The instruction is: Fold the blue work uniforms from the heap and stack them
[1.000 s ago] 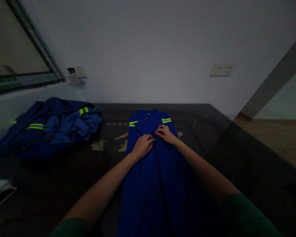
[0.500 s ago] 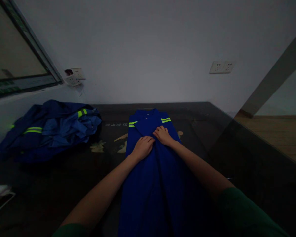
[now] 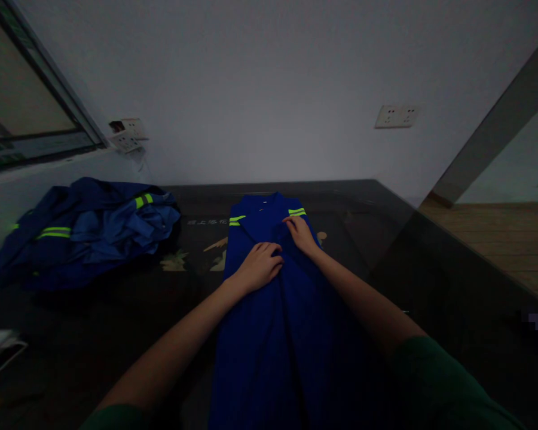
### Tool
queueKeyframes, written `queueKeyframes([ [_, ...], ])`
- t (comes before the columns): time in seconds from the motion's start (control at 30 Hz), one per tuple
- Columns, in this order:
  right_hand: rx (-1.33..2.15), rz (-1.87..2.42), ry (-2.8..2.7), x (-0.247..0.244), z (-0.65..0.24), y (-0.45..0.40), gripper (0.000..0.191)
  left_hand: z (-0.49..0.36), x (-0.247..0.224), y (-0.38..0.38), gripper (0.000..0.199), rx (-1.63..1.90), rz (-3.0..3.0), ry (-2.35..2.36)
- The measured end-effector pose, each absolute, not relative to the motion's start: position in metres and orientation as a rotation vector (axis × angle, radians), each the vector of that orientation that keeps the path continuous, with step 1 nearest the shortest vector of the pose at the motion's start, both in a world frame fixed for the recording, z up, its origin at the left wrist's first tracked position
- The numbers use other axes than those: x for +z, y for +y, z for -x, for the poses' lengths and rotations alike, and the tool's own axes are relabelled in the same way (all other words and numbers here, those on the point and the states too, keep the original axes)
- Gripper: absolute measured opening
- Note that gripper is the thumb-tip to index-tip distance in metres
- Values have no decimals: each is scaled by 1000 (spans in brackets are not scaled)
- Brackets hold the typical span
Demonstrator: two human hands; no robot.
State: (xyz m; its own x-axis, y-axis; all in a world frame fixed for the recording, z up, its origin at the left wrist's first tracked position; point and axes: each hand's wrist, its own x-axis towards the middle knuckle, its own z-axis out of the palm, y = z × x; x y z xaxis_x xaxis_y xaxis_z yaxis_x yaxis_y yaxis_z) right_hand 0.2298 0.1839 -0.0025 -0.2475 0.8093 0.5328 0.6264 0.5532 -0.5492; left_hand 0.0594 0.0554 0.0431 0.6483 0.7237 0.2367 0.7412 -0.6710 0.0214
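A blue work jacket (image 3: 255, 334) with yellow-green and grey stripes on both sleeves lies lengthwise in front of me, its collar at the far end. My left hand (image 3: 262, 264) rests on the jacket's front near the middle opening, fingers apart and slightly bent. Farther up and to the right, my right hand (image 3: 299, 233) has its thumb and fingers pinched together at the jacket's upper front, just below the right sleeve stripe. The fabric between those fingertips is mostly hidden.
A crumpled pile of blue striped clothing (image 3: 89, 233) lies at the left of the dark table (image 3: 363, 206). A white object (image 3: 0, 346) sits at the lower left edge. Behind the table stands a wall with sockets (image 3: 397, 116); wooden floor (image 3: 484, 233) shows at right.
My right hand has lifted slightly and moved up toward the collar, fingers changing from lying on the cloth to a pinch. My left hand stays on the jacket, its fingers a little more spread.
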Motion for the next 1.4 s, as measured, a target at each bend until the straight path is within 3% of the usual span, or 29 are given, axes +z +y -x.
queueKeyframes([
  [0.17, 326, 1110, -2100, 11, -241, 186, 23, -74, 72, -30, 33, -185, 3272, -908],
  [0.33, 234, 1210, -2455, 1, -216, 165, 23, -76, 67, -90, 50, 53, 3558, -595],
  [0.53, -9, 1401, -2503, -7, -199, 161, 34, -83, 48, -95, 42, 22, 3521, -416],
  [0.87, 33, 1354, -2469, -9, -196, 178, 50, -86, 38, -113, 35, -185, 3490, -344],
  [1.2, -86, 1271, -2517, -11, -189, 166, 42, -76, 42, -122, 50, -28, 3752, -473],
  [1.4, -158, 1304, -2403, -13, -186, 161, 34, -77, 47, -124, 41, -72, 3895, -402],
])
